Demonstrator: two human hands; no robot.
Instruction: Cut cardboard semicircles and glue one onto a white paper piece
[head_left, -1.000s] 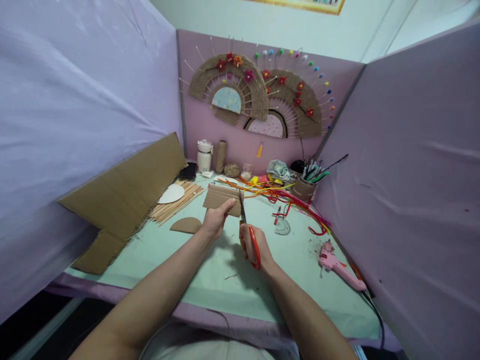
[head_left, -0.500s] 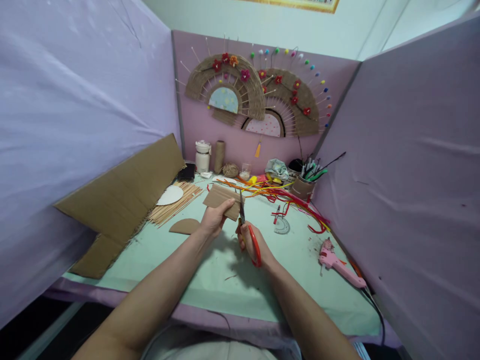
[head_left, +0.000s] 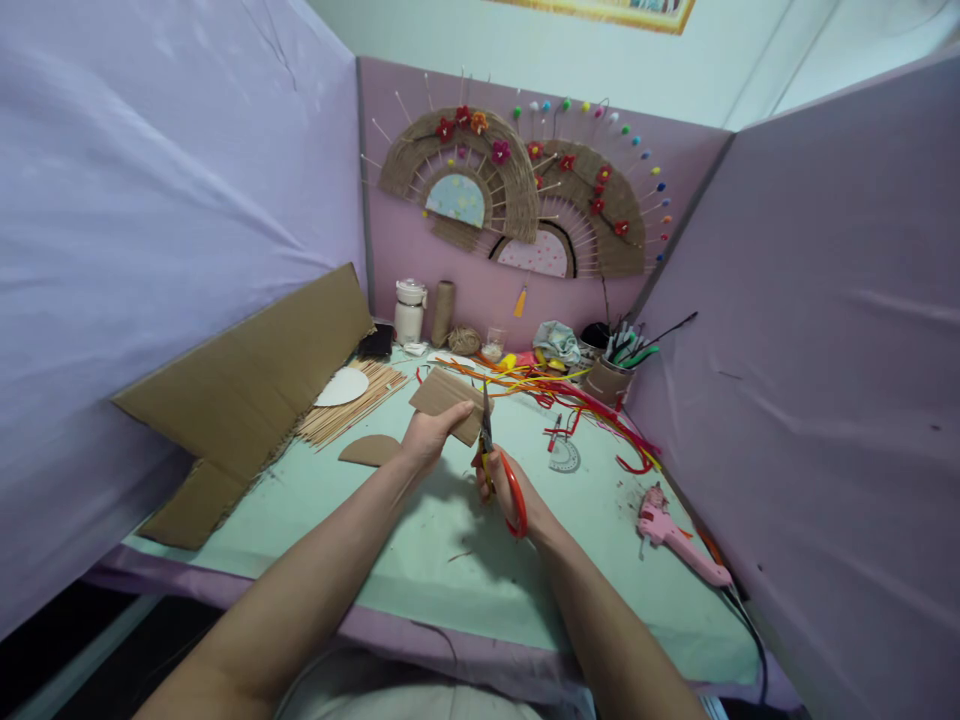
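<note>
My left hand [head_left: 429, 436] is closed on a small piece of brown cardboard [head_left: 442, 393], thumb on top, held above the table. In my right hand [head_left: 504, 482] are scissors [head_left: 516, 497] with red handles. Their blades point away from me and lie at the right edge of the cardboard. Whether the blades are fully closed I cannot tell. Just left of my left hand, a half-round cardboard piece [head_left: 367, 450] lies flat on the table.
A large cardboard sheet [head_left: 255, 390] leans at the left beside thin wooden sticks [head_left: 352, 405] and a white disc [head_left: 343, 387]. Coloured pipe cleaners [head_left: 600, 410] and a protractor [head_left: 564, 457] lie right of centre. A pink glue gun [head_left: 679, 535] rests at the right. Two decorated fans [head_left: 517, 190] hang behind.
The view has shifted slightly, so the background sits a little further right. Both hands keep their holds on the cardboard and the scissors, with hardly any movement between them.
</note>
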